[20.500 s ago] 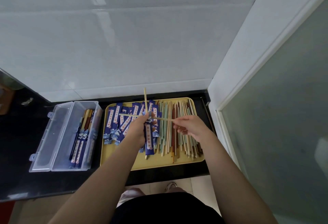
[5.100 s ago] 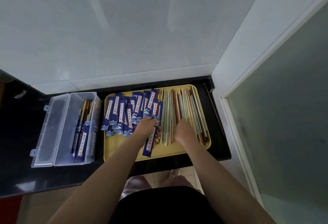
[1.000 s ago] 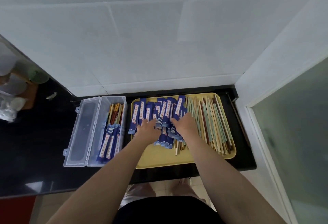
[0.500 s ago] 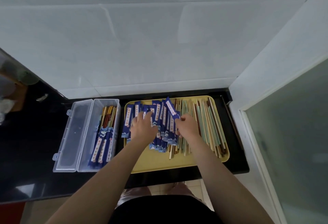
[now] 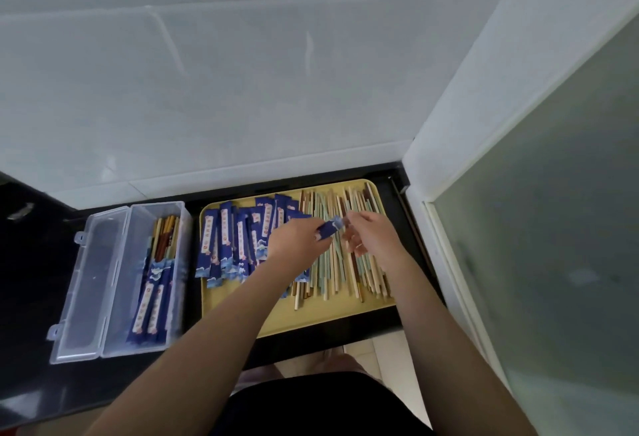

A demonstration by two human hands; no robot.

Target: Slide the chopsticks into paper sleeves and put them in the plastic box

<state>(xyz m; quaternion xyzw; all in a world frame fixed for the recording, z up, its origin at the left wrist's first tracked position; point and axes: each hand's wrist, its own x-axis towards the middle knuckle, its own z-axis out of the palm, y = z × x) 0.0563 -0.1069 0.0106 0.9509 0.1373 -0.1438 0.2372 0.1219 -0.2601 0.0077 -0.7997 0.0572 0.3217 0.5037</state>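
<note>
While left hand (image 5: 297,242) grips it, paper sleeve (image 5: 330,230) points right.

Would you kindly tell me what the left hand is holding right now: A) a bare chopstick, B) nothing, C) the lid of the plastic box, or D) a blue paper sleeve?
D: the left hand pinches a blue paper sleeve above the yellow tray, with the right hand at the sleeve's end.

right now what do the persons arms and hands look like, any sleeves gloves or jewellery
Both forearms are bare up to the bottom of the frame, with no sleeves showing. The left hand and the right hand wear no gloves. No watch or bracelet shows on either wrist. A small pale glint on a right-hand finger could be a ring, but it is too small to tell.
</note>
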